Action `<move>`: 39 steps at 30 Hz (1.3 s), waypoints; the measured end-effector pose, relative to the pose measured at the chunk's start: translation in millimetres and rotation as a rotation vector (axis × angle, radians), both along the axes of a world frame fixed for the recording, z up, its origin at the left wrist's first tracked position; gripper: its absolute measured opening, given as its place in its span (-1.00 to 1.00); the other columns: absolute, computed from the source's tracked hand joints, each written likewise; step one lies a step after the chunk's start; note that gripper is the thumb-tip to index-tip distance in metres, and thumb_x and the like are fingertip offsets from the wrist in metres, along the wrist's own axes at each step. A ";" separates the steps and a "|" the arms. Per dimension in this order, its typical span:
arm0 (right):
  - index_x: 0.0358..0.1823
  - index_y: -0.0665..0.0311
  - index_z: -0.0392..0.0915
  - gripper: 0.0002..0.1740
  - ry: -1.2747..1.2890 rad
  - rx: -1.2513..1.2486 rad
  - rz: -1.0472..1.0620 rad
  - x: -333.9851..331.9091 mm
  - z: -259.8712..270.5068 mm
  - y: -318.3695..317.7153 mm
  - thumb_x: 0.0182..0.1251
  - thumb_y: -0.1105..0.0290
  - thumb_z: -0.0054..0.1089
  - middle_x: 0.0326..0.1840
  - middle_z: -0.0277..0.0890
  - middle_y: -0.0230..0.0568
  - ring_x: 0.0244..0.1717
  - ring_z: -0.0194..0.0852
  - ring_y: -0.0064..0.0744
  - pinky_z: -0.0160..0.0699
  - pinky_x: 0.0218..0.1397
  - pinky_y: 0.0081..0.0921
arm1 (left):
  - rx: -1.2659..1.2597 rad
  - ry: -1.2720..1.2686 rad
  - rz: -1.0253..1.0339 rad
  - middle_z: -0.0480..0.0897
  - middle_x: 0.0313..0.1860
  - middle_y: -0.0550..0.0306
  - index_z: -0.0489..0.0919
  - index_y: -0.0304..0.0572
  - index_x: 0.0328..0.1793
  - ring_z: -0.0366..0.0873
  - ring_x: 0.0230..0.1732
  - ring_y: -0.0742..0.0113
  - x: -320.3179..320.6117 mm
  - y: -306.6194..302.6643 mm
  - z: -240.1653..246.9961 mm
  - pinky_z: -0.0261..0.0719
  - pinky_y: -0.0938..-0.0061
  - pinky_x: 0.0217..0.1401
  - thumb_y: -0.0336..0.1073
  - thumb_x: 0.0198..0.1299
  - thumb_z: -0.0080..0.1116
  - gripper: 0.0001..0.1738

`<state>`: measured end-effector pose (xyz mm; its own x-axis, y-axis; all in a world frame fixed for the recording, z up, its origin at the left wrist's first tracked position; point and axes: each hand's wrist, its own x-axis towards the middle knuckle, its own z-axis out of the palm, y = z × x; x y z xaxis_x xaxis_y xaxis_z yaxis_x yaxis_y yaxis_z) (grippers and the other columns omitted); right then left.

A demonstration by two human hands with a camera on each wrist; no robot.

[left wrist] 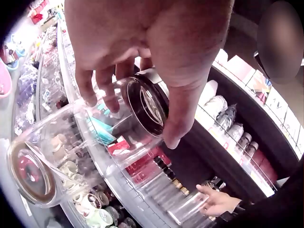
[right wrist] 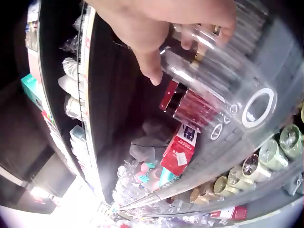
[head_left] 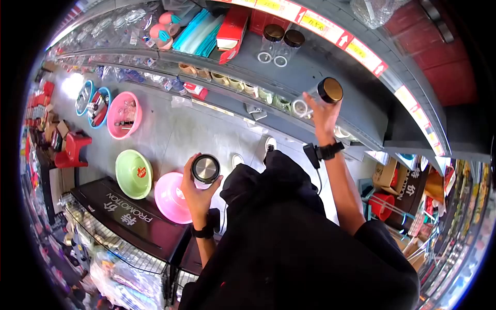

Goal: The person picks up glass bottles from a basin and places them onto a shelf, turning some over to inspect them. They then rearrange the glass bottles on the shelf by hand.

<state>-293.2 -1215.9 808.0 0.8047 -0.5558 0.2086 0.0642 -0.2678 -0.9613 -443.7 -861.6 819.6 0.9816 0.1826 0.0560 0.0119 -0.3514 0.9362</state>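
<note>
My left hand point(head_left: 195, 199) grips a clear jar with a dark, silver-topped lid point(head_left: 205, 168), away from the shelf. In the left wrist view the thumb and fingers wrap the lid end of this clear jar point(left wrist: 71, 147), and its round base points to the lower left. At the shelf's front edge my right hand point(head_left: 324, 118) holds another clear jar with a black-and-gold lid point(head_left: 329, 90). The right wrist view shows that jar's clear body point(right wrist: 213, 78) tilted, with fingers around it. Two similar lidded jars point(head_left: 272, 39) stand farther back on the shelf.
A red box point(head_left: 232, 31) and turquoise packs point(head_left: 199, 33) lie farther along the grey shelf point(head_left: 330, 62). Mugs point(right wrist: 254, 166) line the shelf below. Price labels point(head_left: 315, 21) edge the shelf above. Behind me are a pink basin point(head_left: 168, 199), a green basin point(head_left: 129, 173) and a dark promotion table point(head_left: 103, 206).
</note>
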 end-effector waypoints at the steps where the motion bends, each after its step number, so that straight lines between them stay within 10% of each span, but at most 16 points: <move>1: 0.15 0.32 0.31 -0.14 -0.083 0.040 -0.005 15.8 -10.9 -7.9 -0.11 0.39 0.78 0.05 0.53 -0.22 0.06 0.49 -0.41 0.49 0.22 -0.44 | -0.003 0.016 0.033 0.62 0.28 -0.02 0.44 -0.31 0.41 0.57 0.31 0.15 -4.5 -2.8 0.9 0.47 0.29 0.41 -0.44 -0.17 0.64 -0.08; 20: 0.33 0.45 0.30 0.16 -0.275 -0.127 -0.052 159.2 -115.5 -83.1 -0.29 0.16 0.87 0.20 0.53 0.01 0.22 0.52 -0.14 0.44 0.39 -0.25 | -0.071 0.034 0.463 0.59 0.33 -0.06 0.41 -0.35 0.44 0.53 0.35 0.17 -24.0 -129.7 -0.8 0.37 0.26 0.52 -0.52 -0.17 0.62 -0.05; 23: 0.52 0.45 0.06 0.33 -0.138 -0.304 0.008 147.4 -90.5 -79.8 -0.25 0.29 0.85 0.38 0.36 0.05 0.37 0.35 -0.19 0.26 0.52 -0.25 | -0.205 0.064 0.499 0.59 0.33 -0.08 0.42 -0.33 0.44 0.53 0.35 0.17 -23.9 -148.7 -11.2 0.40 0.27 0.50 -0.55 -0.19 0.62 -0.04; 39: 0.29 0.34 0.40 -0.14 0.177 -0.449 0.356 156.4 -90.7 -113.7 0.01 0.22 0.72 0.12 0.57 -0.14 0.13 0.58 -0.33 0.55 0.23 -0.35 | -0.170 0.098 0.550 0.59 0.32 -0.07 0.43 -0.33 0.42 0.53 0.36 0.15 -10.8 -160.7 -35.7 0.38 0.27 0.52 -0.55 -0.17 0.61 -0.08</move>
